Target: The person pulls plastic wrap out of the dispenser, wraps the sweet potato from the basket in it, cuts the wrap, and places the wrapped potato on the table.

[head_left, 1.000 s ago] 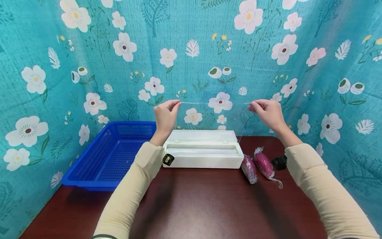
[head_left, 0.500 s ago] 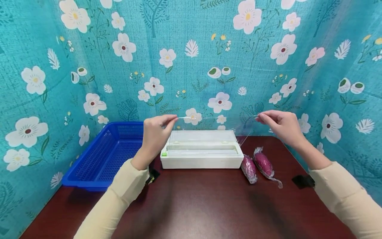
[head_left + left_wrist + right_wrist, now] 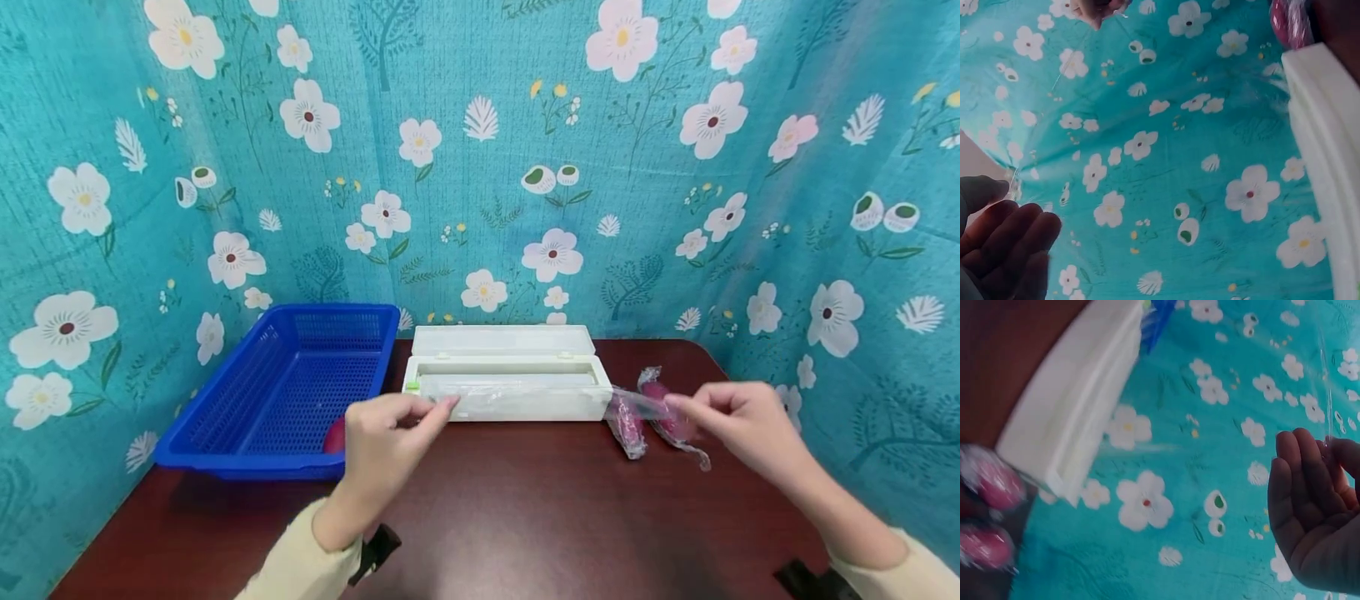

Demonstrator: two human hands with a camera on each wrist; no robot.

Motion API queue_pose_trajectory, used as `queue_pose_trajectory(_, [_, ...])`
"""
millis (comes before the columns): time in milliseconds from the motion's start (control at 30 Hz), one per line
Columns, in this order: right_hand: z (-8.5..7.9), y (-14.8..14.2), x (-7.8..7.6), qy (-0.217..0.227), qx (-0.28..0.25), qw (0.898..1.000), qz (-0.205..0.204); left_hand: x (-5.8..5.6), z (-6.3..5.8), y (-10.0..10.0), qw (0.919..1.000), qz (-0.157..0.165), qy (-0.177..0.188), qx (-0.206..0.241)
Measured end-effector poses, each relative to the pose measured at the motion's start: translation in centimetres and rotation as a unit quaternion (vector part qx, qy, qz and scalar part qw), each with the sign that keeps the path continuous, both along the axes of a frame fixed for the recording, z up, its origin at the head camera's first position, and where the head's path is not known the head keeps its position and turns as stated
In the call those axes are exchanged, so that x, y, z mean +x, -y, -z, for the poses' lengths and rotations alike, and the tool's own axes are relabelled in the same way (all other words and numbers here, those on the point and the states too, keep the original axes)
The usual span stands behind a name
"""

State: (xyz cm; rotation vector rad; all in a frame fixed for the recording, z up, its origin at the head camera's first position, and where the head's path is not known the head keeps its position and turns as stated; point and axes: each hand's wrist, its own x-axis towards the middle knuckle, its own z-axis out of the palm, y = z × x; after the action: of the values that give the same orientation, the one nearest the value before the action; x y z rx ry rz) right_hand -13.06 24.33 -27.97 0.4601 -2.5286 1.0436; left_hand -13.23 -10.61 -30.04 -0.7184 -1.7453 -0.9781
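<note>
My left hand (image 3: 393, 437) pinches one corner of a clear sheet of cling film (image 3: 637, 403) between thumb and forefinger. At its other end, my right hand (image 3: 738, 425) pinches the opposite corner. Between them the film hangs across the front of a white cling film box (image 3: 502, 340), whose lid stands raised and whose roll shows inside. The wrist views show the left hand's (image 3: 1010, 244) and right hand's (image 3: 1313, 519) other fingers bent loosely. Right of the box lie two magenta oblong items (image 3: 627, 427) wrapped in clear film, one partly behind the stretched sheet.
A blue plastic basket (image 3: 277, 461) stands on the left, with a magenta item (image 3: 335, 435) partly hidden behind my left hand. All of this sits on a dark reddish-brown table (image 3: 525, 517). A teal flowered cloth (image 3: 480, 225) hangs behind and at both sides.
Both hands have come down and nearer, drifting apart, with the film drawn from above and behind the box to its front. The magenta item in the basket has come into view.
</note>
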Motion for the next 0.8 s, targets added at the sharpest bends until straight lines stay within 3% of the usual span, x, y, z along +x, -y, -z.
queue_pose_trajectory(100, [1.6, 0.1, 1.3, 0.039, -0.006, 0.999, -0.019, 1.2, 1.8, -0.1, 0.9997, -0.006, -0.015, 0.021])
queue_pose_trajectory(200, [3.5, 0.0, 2.3, 0.057, -0.01, 0.997, -0.05, 2.3, 3.8, 0.0, 0.9985, -0.039, -0.026, 0.027])
queue_pose_trajectory(300, [5.4, 0.1, 3.2, 0.068, -0.018, 0.993, -0.1, 3.4, 5.9, 0.0, 0.9973, -0.065, -0.011, 0.031])
queue_pose_trajectory(433, [7.3, 0.0, 4.0, 0.129, -0.031, 0.98, -0.147, 4.5, 8.5, 0.2, 0.9964, -0.073, 0.031, 0.031])
queue_pose_trajectory(667, [10.1, 0.1, 4.4, 0.207, -0.043, 0.964, -0.158, 5.6, 12.3, 0.5, 0.9895, -0.117, 0.085, 0.005])
queue_pose_trajectory(800, [11.3, 0.5, 4.6, 0.293, -0.056, 0.945, -0.137, 6.2, 14.3, 0.6, 0.9878, -0.124, 0.094, 0.013])
